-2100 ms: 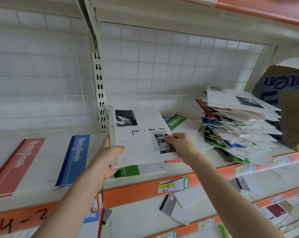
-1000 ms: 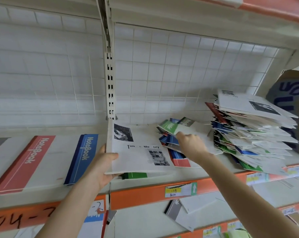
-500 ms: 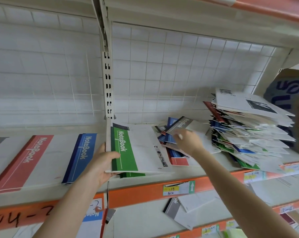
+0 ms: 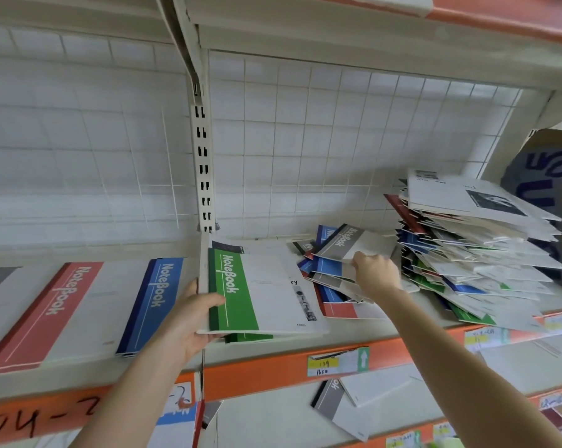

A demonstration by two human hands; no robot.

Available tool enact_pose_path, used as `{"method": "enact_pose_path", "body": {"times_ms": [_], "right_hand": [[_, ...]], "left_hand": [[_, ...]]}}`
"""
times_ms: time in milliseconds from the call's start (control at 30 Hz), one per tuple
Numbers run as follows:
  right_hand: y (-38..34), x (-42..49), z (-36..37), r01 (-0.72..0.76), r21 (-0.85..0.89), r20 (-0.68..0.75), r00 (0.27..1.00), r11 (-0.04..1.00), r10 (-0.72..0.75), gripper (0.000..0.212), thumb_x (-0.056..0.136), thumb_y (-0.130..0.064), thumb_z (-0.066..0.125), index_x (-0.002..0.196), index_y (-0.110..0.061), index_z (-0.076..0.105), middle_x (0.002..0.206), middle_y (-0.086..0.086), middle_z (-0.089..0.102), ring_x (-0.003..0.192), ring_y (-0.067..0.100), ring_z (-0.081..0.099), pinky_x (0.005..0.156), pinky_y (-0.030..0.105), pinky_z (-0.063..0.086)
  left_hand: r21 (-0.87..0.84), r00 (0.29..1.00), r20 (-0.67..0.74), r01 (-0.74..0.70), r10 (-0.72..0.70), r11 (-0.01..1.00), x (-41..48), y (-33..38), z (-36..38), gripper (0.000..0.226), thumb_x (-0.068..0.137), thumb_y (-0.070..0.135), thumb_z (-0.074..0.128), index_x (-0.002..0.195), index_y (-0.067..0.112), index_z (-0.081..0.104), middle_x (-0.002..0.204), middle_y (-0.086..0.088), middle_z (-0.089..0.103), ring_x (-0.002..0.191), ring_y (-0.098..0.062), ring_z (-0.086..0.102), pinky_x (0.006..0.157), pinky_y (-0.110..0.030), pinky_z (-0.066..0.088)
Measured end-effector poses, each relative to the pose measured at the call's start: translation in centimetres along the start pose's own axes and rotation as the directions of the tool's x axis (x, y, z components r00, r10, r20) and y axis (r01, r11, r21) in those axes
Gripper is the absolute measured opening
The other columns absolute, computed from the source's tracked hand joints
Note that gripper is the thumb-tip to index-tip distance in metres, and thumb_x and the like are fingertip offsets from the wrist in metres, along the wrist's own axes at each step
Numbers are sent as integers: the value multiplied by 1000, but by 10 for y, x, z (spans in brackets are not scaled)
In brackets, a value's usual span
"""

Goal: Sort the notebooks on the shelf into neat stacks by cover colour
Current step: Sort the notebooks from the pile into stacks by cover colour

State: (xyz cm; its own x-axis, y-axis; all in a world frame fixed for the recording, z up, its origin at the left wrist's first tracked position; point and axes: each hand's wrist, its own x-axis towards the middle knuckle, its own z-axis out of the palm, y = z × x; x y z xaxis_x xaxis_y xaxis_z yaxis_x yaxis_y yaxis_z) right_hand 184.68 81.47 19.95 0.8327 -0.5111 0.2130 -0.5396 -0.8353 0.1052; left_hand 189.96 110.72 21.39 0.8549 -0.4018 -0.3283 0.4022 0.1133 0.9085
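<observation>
My left hand (image 4: 189, 321) grips the left edge of a small bundle: a green-spined notebook (image 4: 237, 292) on top of a white photo-cover notebook (image 4: 302, 302), held just above a green stack on the shelf. My right hand (image 4: 375, 274) pinches the lower edge of a grey-spined notebook (image 4: 347, 242) on top of a loose pile of blue and red notebooks (image 4: 331, 299). A tall messy stack of mixed notebooks (image 4: 473, 250) stands to the right. A red-spined notebook (image 4: 53, 312) and a blue-spined notebook (image 4: 158, 299) lie flat at the left.
The shelf has an orange front rail (image 4: 273, 370) with price tags and a white wire-grid back. A slotted upright (image 4: 203, 169) divides the bays. A cardboard box (image 4: 544, 176) stands at far right. More notebooks lie on the shelf below (image 4: 350, 402).
The green notebook now lies on the white photo-cover one in my left hand. My right hand left that bundle, reached right to the loose pile and took hold of the grey-spined notebook.
</observation>
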Motion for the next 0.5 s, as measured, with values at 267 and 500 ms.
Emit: {"method": "enact_pose_path", "body": {"times_ms": [267, 500], "right_hand": [[-29, -44, 1, 531, 155, -309, 827, 833, -470, 11, 78, -1, 63, 84, -10, 63, 56, -1, 54, 44, 20, 49, 39, 22, 33], [-70, -74, -9, 764, 513, -336, 599, 392, -727, 35, 92, -25, 45, 101, -1, 68, 105, 11, 70, 95, 25, 67, 83, 29, 50]], "left_hand": [[-3, 1000, -19, -18, 18, 1000, -1, -2, 3, 30, 94, -2, 45, 113, 20, 49, 97, -6, 60, 82, -21, 58, 57, -35, 46], [39, 999, -38, -36, 37, 999, -5, -3, 5, 27, 92, 2, 52, 111, 21, 48, 91, -3, 58, 84, -21, 55, 66, -36, 46]]}}
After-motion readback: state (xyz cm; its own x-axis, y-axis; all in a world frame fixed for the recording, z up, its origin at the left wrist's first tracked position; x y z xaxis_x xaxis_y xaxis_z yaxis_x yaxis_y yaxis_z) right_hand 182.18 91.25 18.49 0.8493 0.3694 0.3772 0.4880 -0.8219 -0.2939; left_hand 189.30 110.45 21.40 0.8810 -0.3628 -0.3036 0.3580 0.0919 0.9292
